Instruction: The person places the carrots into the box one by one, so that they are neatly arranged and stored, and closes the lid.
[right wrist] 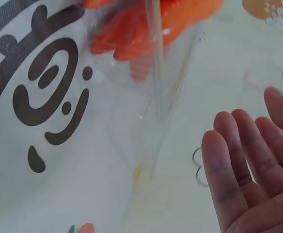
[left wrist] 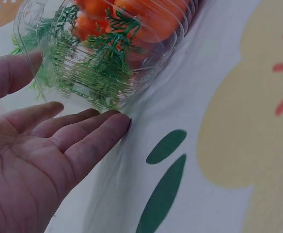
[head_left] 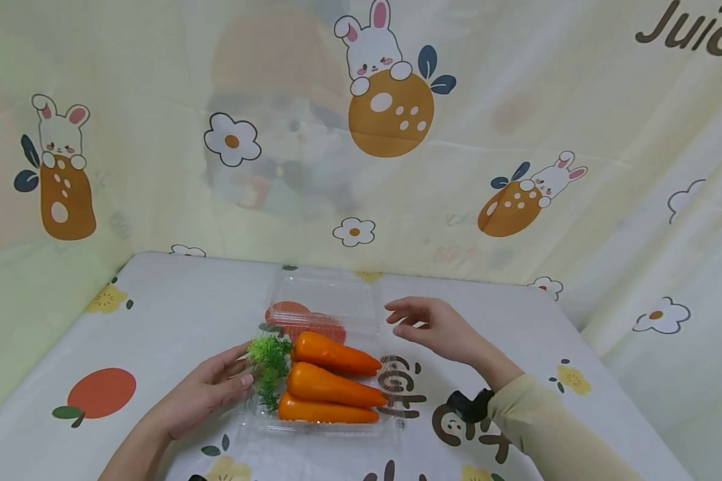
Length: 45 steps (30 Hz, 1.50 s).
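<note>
A clear plastic clamshell box [head_left: 325,433] lies open on the table, its lid [head_left: 331,297] folded back toward the far side. Three orange carrots [head_left: 335,385] lie side by side in the base, green leafy tops [head_left: 269,361] to the left and tips to the right. My left hand [head_left: 206,387] is at the box's left end, fingers extended; in the left wrist view the fingertips [left wrist: 119,121] lie at the ribbed end wall, thumb near the rim. Right of the lid, my right hand [head_left: 436,327] hovers with loosely bent fingers and holds nothing.
A white cloth printed with fruit, flowers and lettering covers the table [head_left: 174,300]. Behind it hangs a pale curtain [head_left: 289,234] with rabbit and flower prints. A black object [head_left: 470,406] sits at the right wrist.
</note>
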{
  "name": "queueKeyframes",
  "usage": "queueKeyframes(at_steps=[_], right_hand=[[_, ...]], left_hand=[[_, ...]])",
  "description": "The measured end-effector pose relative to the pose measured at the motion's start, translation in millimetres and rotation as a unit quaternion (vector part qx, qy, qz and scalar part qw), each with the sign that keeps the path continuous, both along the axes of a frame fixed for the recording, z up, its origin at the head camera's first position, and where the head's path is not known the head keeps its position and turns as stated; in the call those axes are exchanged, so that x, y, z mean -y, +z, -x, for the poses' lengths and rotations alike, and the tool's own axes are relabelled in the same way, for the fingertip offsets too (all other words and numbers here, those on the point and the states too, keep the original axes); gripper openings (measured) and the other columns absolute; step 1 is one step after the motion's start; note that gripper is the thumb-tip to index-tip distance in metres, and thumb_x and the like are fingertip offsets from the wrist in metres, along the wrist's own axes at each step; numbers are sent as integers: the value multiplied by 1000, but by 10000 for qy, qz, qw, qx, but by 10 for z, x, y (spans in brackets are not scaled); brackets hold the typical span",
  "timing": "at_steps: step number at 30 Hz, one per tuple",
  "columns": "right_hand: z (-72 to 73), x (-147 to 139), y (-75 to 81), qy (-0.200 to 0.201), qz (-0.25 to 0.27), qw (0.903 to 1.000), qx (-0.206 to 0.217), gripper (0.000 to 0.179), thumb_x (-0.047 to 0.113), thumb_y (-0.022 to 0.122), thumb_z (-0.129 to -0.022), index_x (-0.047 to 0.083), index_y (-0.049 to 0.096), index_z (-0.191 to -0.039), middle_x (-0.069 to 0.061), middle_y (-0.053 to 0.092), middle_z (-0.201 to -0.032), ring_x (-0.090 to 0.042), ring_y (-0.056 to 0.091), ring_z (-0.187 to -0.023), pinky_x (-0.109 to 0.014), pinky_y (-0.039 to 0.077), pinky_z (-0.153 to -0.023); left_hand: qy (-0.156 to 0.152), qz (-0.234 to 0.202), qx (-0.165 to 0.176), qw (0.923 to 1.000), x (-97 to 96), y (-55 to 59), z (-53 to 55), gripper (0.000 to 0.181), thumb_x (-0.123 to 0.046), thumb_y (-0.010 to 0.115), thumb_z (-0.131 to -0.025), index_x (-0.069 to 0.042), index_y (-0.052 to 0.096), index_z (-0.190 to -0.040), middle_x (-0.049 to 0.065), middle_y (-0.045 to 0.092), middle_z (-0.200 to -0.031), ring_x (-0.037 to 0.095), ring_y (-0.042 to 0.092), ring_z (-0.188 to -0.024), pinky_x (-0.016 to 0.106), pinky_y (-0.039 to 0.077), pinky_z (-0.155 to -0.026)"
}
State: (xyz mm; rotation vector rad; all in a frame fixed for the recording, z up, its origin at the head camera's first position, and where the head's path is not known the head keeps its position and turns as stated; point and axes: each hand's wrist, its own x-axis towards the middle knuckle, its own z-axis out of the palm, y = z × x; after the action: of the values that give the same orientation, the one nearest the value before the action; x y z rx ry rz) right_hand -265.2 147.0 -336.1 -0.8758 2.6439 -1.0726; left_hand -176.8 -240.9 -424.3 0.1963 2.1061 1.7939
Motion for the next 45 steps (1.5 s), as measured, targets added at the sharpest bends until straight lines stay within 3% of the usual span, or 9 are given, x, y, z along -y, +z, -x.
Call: queueKeyframes(at_steps=[4, 12, 19, 27, 36, 45], right_hand=[[79, -67, -84, -336, 322, 9985, 291, 38, 13, 66, -100, 0, 62, -135, -18, 73, -118, -25, 72, -99, -28, 61, -83], [238, -118, -359, -919, 1060, 9858, 926, 40, 14, 62, -103, -5, 58, -138, -31, 68, -123, -45, 68, -106, -36, 64, -87], [368, -7, -529, -1664, 1226, 9691, 1346, 44, 19, 58, -105, -9, 56, -138, -31, 68, -122, -32, 74, -100, -37, 64, -86], [493, 133, -686, -2281, 1305, 9490, 1743, 45, 24, 58, -105, -8, 58, -137, -27, 71, -119, -29, 75, -97, -38, 64, -87], [567, 190, -698, -2561, 1146, 9372, 2070, 45, 30, 59, -105, -2, 62, -136, -21, 72, -120, -20, 73, -94, -35, 63, -89], [597, 228, -721, -2423, 1170, 9388, 2151, 43, 29, 63, -103, -3, 66, -132, -19, 73, -118, -16, 71, -92, -36, 62, -91]], left_hand=[[-2, -45, -6, 10000, 3, -5, 1, 77, -27, 60, -103, 0, 19, -162, 32, 32, -161, 47, 41, -146, 46, 53, -107], [140, 90, 94, 9998, -12, 4, -5, 77, -28, 62, -103, -2, 21, -162, 30, 33, -161, 46, 42, -145, 48, 52, -108], [294, 150, 248, 9991, -28, 9, -14, 76, -30, 62, -102, -4, 23, -162, 29, 34, -162, 45, 43, -145, 49, 52, -108], [229, 113, 190, 9995, -21, 7, -7, 77, -30, 63, -102, -3, 22, -162, 30, 33, -162, 46, 42, -145, 49, 52, -108], [121, -24, 146, 9998, -17, -8, 13, 78, -30, 62, -102, -2, 21, -162, 30, 32, -162, 46, 41, -146, 47, 52, -108], [111, 9, 119, 9999, -8, -3, 11, 78, -29, 62, -102, -2, 20, -162, 30, 33, -162, 46, 41, -146, 47, 52, -108]])
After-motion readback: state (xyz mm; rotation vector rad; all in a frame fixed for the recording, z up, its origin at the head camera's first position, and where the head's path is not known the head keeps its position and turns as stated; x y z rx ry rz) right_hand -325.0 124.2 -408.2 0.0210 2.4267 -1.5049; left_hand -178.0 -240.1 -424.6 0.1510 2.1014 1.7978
